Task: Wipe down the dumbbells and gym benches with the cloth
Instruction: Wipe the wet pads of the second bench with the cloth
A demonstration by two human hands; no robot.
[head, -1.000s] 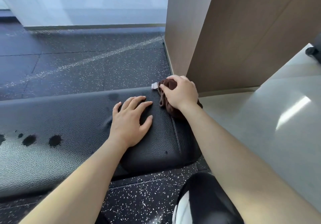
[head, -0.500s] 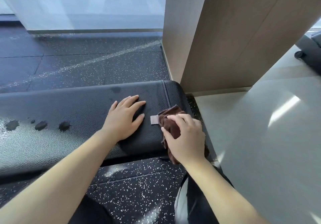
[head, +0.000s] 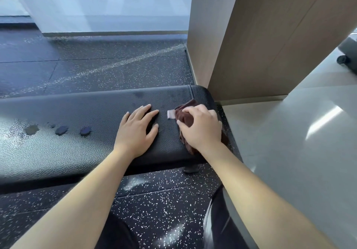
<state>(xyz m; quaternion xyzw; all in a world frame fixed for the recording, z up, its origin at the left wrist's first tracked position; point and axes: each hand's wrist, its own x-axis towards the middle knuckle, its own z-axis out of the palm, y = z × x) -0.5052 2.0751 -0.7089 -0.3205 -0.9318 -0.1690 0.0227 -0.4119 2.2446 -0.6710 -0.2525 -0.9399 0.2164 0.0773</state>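
Right hand (head: 201, 128) clenched around the dark brown crumpled cloth (head: 186, 116), pressing it onto the right end of the black textured padded bench surface (head: 77, 132); pale tag (head: 171, 114) sticks out on its left. Left hand (head: 136, 130) flat, fingers spread, gripping nothing, just beside the cloth. Three dark wet spots (head: 59, 130) well left on the pad. Tan wood-panel column (head: 260, 36) stands close behind the bench end. Black speckled rubber floor (head: 154, 206) below, grey smooth floor (head: 299, 142) to the right.

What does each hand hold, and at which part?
Right hand grips the bunched dark brown cloth around its middle. Left hand holds nothing.
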